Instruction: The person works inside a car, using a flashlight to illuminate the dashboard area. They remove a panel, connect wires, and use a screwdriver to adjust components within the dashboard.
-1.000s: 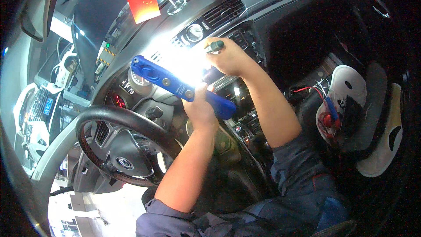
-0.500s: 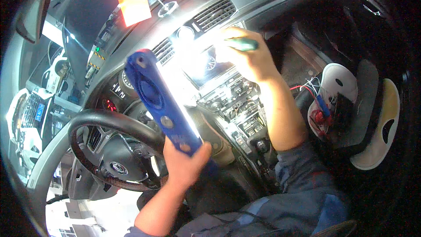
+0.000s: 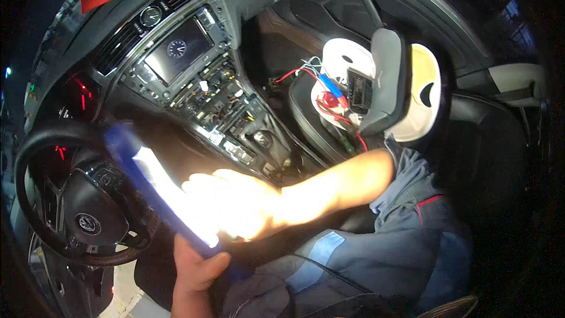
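Observation:
My left hand [image 3: 197, 265] grips the lower end of a blue work light [image 3: 132, 168], whose lit white strip faces right. The lamp slants up and left in front of the steering wheel and is blurred by motion. My right hand [image 3: 235, 203] is just right of the lamp, brightly washed out, with its fingers curled. A trace of green shows under its palm, where it holds a green-handled tool mostly hidden by the hand. Beyond both hands is the opened centre console [image 3: 220, 103], its inner parts bare below the display screen [image 3: 178, 50].
The steering wheel [image 3: 35, 200] is at the left. On the passenger seat to the right lie white and yellowish rounded panels [image 3: 424, 65], a dark grey padded piece [image 3: 385, 76], and a blue tool [image 3: 331, 86] with red wires. The gear lever area [image 3: 262, 138] lies beyond my right hand.
My right hand has come back from the display screen toward me, beside the lamp. The lamp has swung lower and turned its lit side into view. The whole view has shifted to the right.

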